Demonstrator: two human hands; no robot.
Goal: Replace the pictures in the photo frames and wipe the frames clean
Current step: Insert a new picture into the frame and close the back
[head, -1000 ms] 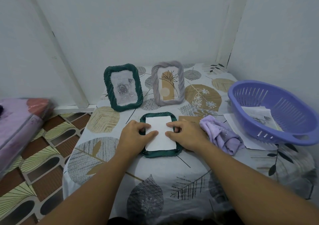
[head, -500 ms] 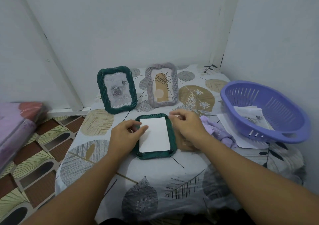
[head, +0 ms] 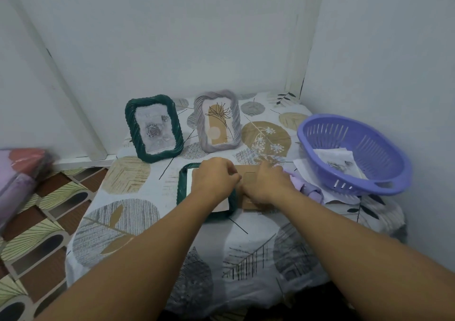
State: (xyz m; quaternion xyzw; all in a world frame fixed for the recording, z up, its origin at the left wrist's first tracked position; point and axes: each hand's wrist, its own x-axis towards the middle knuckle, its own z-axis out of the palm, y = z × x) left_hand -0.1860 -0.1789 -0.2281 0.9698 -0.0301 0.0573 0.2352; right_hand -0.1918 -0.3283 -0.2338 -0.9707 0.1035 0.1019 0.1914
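From my remote seat: a leaf-print table (head: 128,224) fills the corner, a purple basket (head: 384,173) holding papers at its right edge. Two frames stand upright at the far side – a green frame (head: 129,121) with a rose print, and just right of it a grey frame (head: 200,124) with a plant drawing. Near centre a second green frame, the flat frame (head: 181,185), lies face down with white paper (head: 189,180) in it – my left hand (head: 213,181) rests over it, fingers curled. My right hand (head: 264,185) presses on the brown backing board (head: 248,206) just beside it; I cannot tell its grip. A lilac cloth (head: 311,189) lies right of it.
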